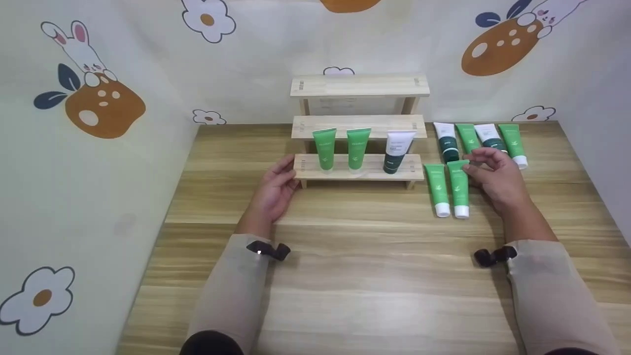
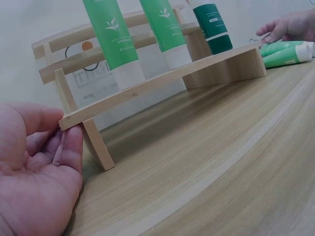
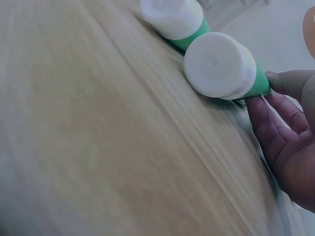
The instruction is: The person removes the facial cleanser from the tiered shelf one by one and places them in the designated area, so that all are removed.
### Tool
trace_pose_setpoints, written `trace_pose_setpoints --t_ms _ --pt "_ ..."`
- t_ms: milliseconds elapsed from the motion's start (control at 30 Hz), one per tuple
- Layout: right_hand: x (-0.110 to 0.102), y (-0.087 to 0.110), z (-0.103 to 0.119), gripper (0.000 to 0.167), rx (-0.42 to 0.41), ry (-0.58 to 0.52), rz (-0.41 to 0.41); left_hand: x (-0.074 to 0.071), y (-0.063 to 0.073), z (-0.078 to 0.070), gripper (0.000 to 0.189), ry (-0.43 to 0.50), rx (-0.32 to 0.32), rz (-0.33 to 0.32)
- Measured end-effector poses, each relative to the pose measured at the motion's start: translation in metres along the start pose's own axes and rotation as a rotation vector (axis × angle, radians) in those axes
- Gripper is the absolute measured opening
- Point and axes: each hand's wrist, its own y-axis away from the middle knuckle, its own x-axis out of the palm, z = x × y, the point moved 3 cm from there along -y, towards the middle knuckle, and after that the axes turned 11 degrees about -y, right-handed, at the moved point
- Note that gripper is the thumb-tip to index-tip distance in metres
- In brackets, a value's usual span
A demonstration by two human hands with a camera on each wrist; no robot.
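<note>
A three-tier wooden rack (image 1: pixel 360 175) stands against the back wall. Two green tubes (image 1: pixel 325 150) and a white-and-dark-green tube (image 1: pixel 397 150) stand caps down on its lowest tier. My left hand (image 1: pixel 276 190) pinches the left end of that tier, thumb above and fingers below, as the left wrist view shows. On the right, my right hand (image 1: pixel 498 180) pinches the flat end of a green squeeze tube (image 1: pixel 459 190) between thumb and fingers. Its white cap (image 3: pixel 214 64) points toward the front. Another green tube (image 1: pixel 437 190) lies just left of it.
Behind my right hand lie two white-and-dark-green tubes (image 1: pixel 447 140) and two green ones, including one at the far right (image 1: pixel 513 143). The rack's upper tiers (image 1: pixel 360 86) rise toward the patterned wall covering (image 1: pixel 256 64). The wood-grain tabletop (image 1: pixel 374 276) extends toward the front.
</note>
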Motion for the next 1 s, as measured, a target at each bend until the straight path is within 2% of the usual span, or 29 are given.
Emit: trace_pose_setpoints --t_ms 600,733,1000 --pt "0.0 0.001 0.0 0.04 0.014 0.224 -0.024 0.0 -0.001 0.001 0.058 0.013 -0.013 -0.009" --pt "-0.003 0.002 0.003 0.039 0.029 0.177 -0.043 -0.001 -0.001 0.001 0.058 0.016 -0.013 -0.009" --pt "-0.003 0.004 0.008 0.034 0.02 -0.074 -0.102 -0.001 -0.001 0.001 0.058 0.002 -0.015 -0.011"
